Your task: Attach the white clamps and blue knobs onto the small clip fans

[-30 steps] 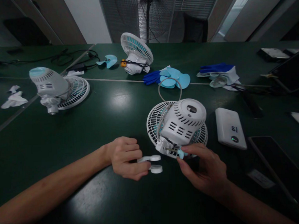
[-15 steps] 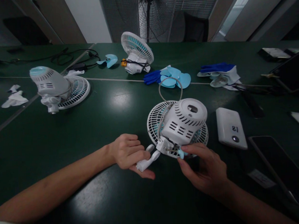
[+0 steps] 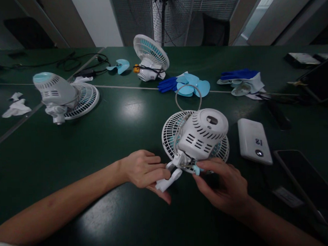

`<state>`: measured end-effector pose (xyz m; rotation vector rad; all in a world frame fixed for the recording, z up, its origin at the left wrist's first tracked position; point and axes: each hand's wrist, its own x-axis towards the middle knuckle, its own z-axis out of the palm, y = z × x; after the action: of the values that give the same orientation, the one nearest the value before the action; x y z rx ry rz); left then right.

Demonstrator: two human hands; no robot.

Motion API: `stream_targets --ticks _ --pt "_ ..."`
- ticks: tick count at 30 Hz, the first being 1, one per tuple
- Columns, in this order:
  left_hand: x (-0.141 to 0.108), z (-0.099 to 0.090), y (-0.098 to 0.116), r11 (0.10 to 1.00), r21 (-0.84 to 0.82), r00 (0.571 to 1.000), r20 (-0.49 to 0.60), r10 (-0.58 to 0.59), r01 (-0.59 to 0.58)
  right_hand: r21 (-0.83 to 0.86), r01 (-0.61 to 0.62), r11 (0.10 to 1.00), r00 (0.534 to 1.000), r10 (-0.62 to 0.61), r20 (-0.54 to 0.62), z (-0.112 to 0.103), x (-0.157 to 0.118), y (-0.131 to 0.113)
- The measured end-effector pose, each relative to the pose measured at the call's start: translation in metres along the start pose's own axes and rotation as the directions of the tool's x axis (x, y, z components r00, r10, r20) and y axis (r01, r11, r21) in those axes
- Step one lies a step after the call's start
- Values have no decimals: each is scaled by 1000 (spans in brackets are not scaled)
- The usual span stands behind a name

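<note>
A white fan [image 3: 200, 134] lies grille-down on the green table, its motor housing facing up. My left hand [image 3: 146, 169] grips a white forked plastic bracket [image 3: 169, 180], whose prongs reach up to the small joint [image 3: 180, 159] at the fan's near side. Between thumb and fingers, my right hand [image 3: 223, 182] pinches a light-blue wing screw [image 3: 197, 169]. Its metal shaft points left, beside the joint and bracket; whether the shaft is inside a hole I cannot make out. A loop of grey cable [image 3: 188, 87] rises behind the fan.
Another white fan [image 3: 58, 92] lies at left, and a third [image 3: 149, 59] stands at the back. Blue fan blades [image 3: 193, 85] and gloves [image 3: 239, 79] lie beyond the fan. A white power bank [image 3: 254, 141] and a dark phone [image 3: 306, 182] are on the right.
The bracket in my left hand has moved right, closer to the joint and the wing screw. My right hand with the screw has shifted slightly left.
</note>
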<state>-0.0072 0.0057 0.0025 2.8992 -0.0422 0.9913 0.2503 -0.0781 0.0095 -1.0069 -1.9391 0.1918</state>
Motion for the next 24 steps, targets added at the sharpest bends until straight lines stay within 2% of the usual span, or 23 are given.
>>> stream_targets --ticks 3,9,15,20,24 --pt "1 1 1 1000 -19 1000 18 2 -1 -10 -6 1000 1000 6 -19 0 2 -2" --pt "1 2 0 1000 15 1000 -12 9 -9 -29 -10 1000 1000 11 4 1 -2 0" --pt "2 1 -1 998 30 999 2 -54 54 -8 -18 1000 1000 18 22 1 -5 2" --pt "2 0 -1 996 59 998 1 -66 66 8 -29 1000 999 29 -19 -2 -2 1" --pt "-1 1 -2 993 72 995 2 -99 98 57 32 998 999 -32 -1 -1 0 0"
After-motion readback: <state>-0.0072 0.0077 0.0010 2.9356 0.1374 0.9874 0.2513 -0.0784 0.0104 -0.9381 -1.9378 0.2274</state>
